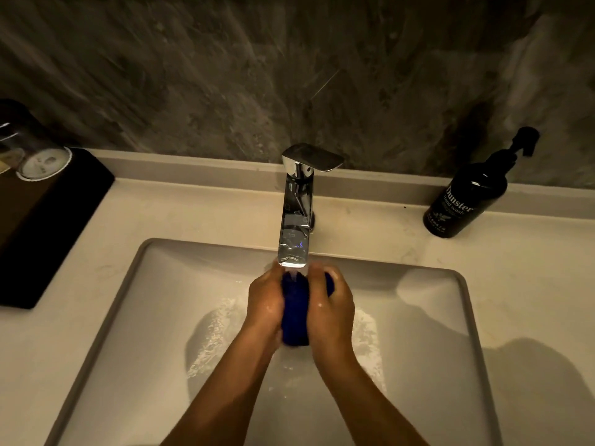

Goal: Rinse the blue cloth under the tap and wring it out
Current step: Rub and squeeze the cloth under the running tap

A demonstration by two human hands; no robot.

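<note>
Setting: dim bathroom, pale countertop [531, 284] with an inset rectangular basin [106, 317] and a dark mottled wall behind
Near, basin floor: wet, with splashed water spreading left and right of the forearms; a fast run-off could throw spray over the rim onto the countertop
Left hand [265, 300]: fingers curled round the left side of the blue cloth [294, 312], grasping it
Right hand [331, 304]: fingers curled round the right side of the same cloth, grasping it
Blue cloth: bunched into a tight upright roll between both hands, over the middle of the basin, top end directly under the spout
Risk, rinse: the tight bunching may keep water from the inner folds, leaving the core unrinsed
Risk, grip: wet hands on soaked fabric may slip during twisting, dropping the cloth into the basin
Tap [294, 217]: chrome, running; stream lands on the cloth top; knuckles sit just below the spout edge and could strike it when twisting
Far right: black hand wash bottle [467, 201], well apart from the hands
Far left: black tray [54, 220] carrying an upturned glass [35, 156]; outward spray could reach it
</note>
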